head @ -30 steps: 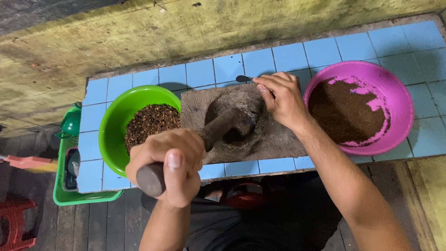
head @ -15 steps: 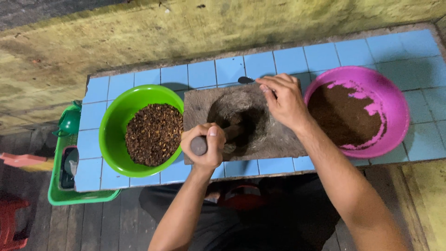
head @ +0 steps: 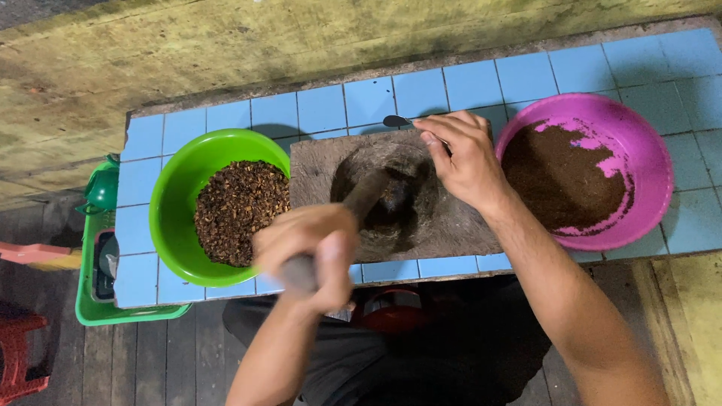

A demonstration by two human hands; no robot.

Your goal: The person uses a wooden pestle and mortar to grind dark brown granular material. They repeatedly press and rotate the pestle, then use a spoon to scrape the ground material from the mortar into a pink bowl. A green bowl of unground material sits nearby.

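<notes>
Mortar (head: 391, 197) btwn bowl of bits (head: 177, 188) left & powder bowl (head: 654, 162) right.

- Left hand (head: 312, 256) is a closed fist, motion-blurred, forearm reaching up from below.
- Right hand (head: 466, 158) lies palm down, fingers curled, forearm angled in from lower right.

Tilted wooden pestle (head: 361, 201) in stone mortar (head: 391, 197)

Blue-tiled surface (head: 323, 109) against a stained yellowish wall (head: 226, 45), dark wooden plank floor (head: 143, 361) below, green crate (head: 94, 301) by its left edge, red stool (head: 19, 353) at lower left
</notes>
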